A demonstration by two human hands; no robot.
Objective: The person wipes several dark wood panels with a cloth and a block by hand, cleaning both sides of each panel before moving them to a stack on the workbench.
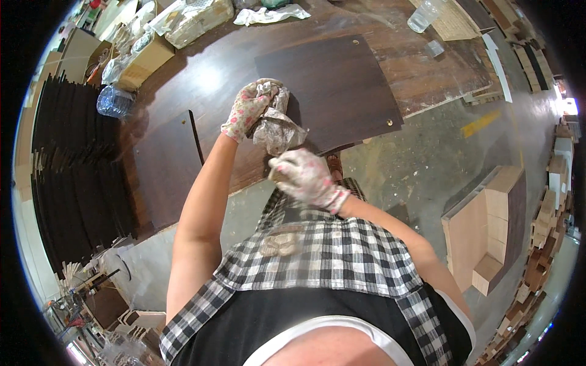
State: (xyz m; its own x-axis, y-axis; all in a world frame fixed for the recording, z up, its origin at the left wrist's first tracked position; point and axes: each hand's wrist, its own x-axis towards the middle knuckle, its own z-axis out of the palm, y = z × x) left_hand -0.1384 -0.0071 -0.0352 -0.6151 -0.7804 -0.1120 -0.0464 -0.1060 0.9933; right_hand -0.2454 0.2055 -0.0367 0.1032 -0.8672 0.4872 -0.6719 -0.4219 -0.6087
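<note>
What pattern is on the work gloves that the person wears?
Small pink flowers on white fabric, on the left hand and the right hand; the head view shows it best.

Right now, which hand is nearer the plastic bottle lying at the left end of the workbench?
Left. The left hand, gloved and gripping a rag, is right of the bottle. The right hand is lower and farther right, off the bench edge.

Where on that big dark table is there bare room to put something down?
Bare patches: the panel right of the hands, and the tabletop between the left hand and the plastic bottle. The far edge is crowded with boxes and bags.
</note>
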